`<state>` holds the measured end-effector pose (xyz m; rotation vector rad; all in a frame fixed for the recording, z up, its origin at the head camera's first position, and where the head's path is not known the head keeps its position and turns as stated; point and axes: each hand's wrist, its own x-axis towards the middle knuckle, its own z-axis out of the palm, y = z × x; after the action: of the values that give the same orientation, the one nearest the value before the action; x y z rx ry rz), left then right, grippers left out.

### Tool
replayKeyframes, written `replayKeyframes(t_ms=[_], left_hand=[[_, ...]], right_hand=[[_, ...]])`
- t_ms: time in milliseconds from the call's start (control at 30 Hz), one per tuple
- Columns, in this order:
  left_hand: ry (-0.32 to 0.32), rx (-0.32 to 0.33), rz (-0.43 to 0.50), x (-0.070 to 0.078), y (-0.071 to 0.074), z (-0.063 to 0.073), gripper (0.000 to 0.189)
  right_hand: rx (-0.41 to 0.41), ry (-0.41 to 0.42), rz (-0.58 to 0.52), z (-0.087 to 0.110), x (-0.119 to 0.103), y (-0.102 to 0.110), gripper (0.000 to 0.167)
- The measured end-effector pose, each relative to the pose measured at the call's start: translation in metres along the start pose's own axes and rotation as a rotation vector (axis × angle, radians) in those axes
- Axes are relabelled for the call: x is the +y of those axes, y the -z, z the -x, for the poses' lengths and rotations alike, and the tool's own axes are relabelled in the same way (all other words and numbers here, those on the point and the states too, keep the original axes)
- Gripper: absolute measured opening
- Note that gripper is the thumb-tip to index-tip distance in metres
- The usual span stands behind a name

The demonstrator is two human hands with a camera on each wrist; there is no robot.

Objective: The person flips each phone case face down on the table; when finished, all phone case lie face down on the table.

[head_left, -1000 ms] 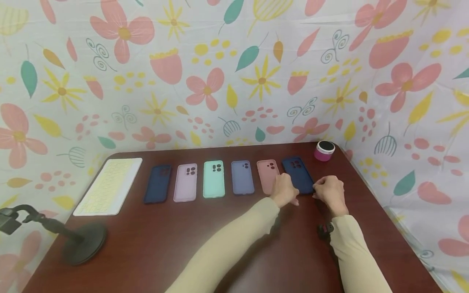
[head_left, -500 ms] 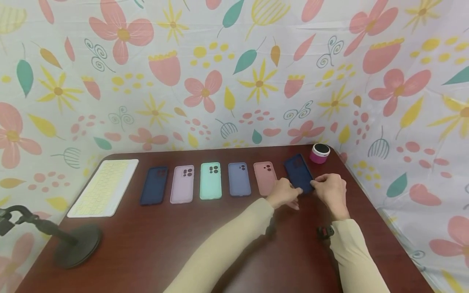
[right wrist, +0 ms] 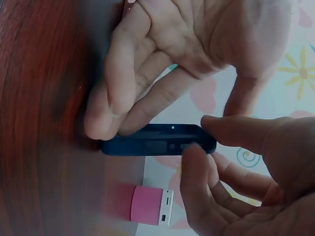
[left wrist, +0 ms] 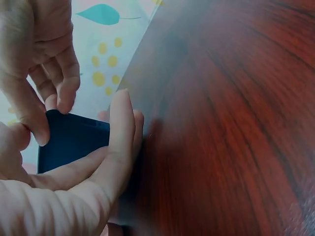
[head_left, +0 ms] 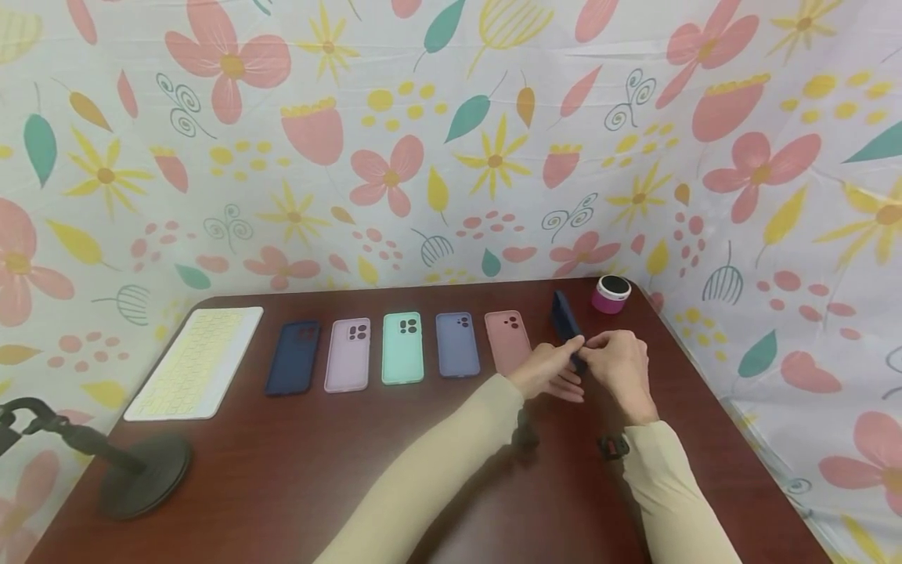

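Bench, dark wood; floral cloth behind. Navy case, one: turned edge-up between pink case and magenta cylinder, pinched by right grip; left grip held loose, straightish fingers laid against it. Pink case might be struck, were the pinch lost.

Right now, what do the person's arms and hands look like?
The left sleeve and right sleeve are long, plain and cream-coloured. The left hand and right hand wear no gloves. A black device shows beside the right sleeve's end.
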<state>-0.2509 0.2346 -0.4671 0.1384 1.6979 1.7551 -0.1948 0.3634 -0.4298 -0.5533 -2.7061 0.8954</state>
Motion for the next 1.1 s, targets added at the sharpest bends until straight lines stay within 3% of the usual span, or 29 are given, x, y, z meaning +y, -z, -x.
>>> replayKeyframes(t_ms=[133,300,367,467,567,700,933,1100], left_hand=[[-0.047,0.052,0.015,0.002,0.004,-0.001,0.044],[-0.112,0.157,0.002,0.007,0.007,-0.006,0.02],[-0.111,0.196,0.001,0.007,0.007,-0.007,0.015],[-0.1,0.235,-0.025,0.006,0.006,-0.009,0.014],[-0.108,0.28,-0.117,0.005,0.006,-0.008,0.014],[-0.139,0.339,-0.272,0.004,0.005,-0.009,0.014],[-0.144,0.349,-0.544,-0.013,0.006,-0.047,0.021],[-0.16,0.405,-0.737,-0.021,0.004,-0.063,0.024]], right_hand=[[-0.102,0.009,-0.019,0.002,-0.003,0.003,0.03],[-0.297,0.021,-0.154,-0.001,-0.002,0.008,0.033],[-0.327,-0.003,-0.159,-0.004,0.001,0.008,0.037],[-0.32,-0.047,-0.078,-0.009,0.009,0.007,0.049],[-0.335,-0.09,-0.021,-0.012,0.019,0.006,0.062],[-0.364,-0.116,-0.051,-0.015,0.027,0.001,0.065],[-0.312,-0.1,-0.001,-0.019,0.03,-0.003,0.059],[-0.283,-0.099,0.012,-0.02,0.031,-0.007,0.059]])
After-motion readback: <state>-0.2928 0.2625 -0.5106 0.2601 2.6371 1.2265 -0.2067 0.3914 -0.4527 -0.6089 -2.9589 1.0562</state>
